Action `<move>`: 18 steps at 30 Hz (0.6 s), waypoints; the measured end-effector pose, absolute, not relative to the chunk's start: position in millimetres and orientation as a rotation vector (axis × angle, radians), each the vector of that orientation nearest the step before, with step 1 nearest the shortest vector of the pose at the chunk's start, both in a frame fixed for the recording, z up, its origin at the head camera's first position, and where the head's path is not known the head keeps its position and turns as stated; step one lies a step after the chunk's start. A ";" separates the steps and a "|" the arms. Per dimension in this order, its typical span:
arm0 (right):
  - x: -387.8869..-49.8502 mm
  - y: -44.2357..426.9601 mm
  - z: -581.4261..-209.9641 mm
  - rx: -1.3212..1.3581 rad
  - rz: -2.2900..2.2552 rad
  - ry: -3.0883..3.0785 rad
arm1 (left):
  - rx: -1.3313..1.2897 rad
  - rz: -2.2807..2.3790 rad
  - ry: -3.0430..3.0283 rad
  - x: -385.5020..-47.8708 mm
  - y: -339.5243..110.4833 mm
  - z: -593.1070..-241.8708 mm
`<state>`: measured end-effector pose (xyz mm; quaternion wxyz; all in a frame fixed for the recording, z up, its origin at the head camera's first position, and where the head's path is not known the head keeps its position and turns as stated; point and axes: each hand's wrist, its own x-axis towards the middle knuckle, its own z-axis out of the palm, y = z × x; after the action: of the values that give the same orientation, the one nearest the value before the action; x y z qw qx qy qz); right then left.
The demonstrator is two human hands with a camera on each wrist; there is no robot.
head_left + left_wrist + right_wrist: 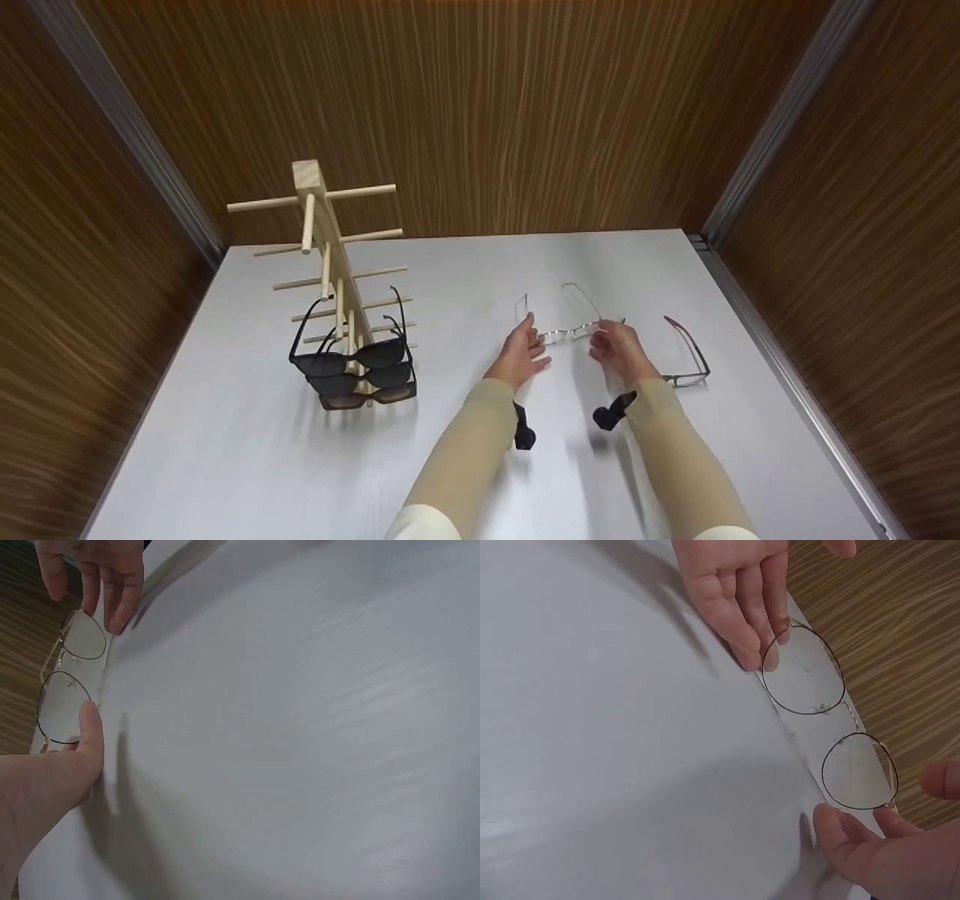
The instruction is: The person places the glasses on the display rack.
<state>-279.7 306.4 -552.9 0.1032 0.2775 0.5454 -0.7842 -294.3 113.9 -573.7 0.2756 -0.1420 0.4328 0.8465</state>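
Note:
A pair of thin wire-rimmed eyeglasses (556,337) with clear lenses is held between both hands, temples unfolded and pointing away. At the left end, near the hinge, my left hand (517,352) holds the frame, fingers partly stretched. My right hand (619,351) grips the other end by its hinge. In the left wrist view a fingertip of the left hand (64,776) overlaps the edge of one round lens (64,709). The right wrist view has both round rims between the hands, with the right hand (885,851) below; exact thumb contact is unclear.
Left stands a wooden rack (334,232) with several pegs. Dark sunglasses (360,360) hang stacked on its lower pegs. Beyond my right hand lies another pair of eyeglasses (701,364) with a dark, red-tipped temple. Wood-patterned walls (480,112) border the white table (247,480).

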 end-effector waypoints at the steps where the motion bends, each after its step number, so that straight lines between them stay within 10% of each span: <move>1: -280.6 305.5 -553.8 0.822 -2.314 1.623 | -0.383 2.258 1.186 -293.4 113.5 -573.0; 18: -275.3 285.1 -572.0 0.780 -2.279 1.733 | -0.509 2.131 1.604 -282.8 100.7 -565.2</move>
<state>-275.3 285.1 -572.0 0.0869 0.2617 0.5818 -0.7652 -282.8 100.7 -565.2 0.2114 -0.1834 0.5773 0.7671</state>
